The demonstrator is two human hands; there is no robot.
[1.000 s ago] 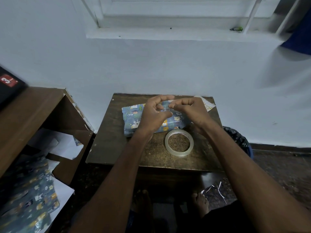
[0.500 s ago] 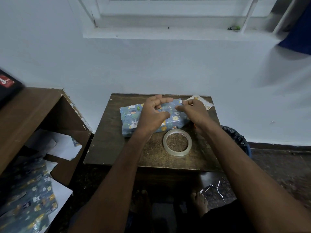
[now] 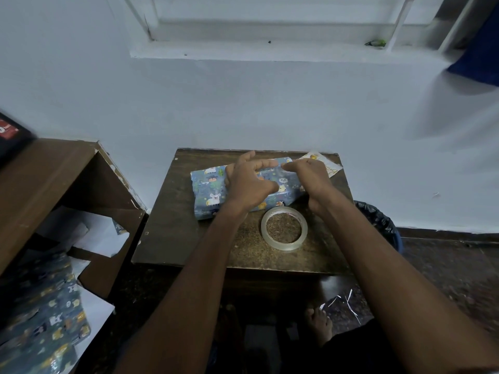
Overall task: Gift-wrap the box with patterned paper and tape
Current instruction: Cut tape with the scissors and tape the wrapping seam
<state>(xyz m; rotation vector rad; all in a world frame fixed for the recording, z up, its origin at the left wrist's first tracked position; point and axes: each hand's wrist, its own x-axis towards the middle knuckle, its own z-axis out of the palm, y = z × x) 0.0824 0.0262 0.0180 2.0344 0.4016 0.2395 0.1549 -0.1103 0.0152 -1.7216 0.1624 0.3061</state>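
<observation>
**Box wrapped, tape strip going on top**

Box (image 3: 213,195) first: it lies flat at the back of the small dark table (image 3: 189,238), fully covered in blue animal-print paper, long side facing the person. I'd judge it sits there so its top seam faces up for taping.

Both hands hover over the right half of the box. The left hand (image 3: 249,182) has its fingers curled and thumb raised, and the right hand (image 3: 310,175) mirrors it, fingertips nearly meeting the left's. They seem to pinch the 2 ends of a clear strip of tape stretched between them, though the strip itself is too faint to make out. Held taut like that, it would go down flat across the fold.

A tape roll (image 3: 284,228) lies flat just in front of the box, within easy reach for the next piece.

Behind the right hand, a small printed card (image 3: 330,167) lies at the table's far corner.
</observation>
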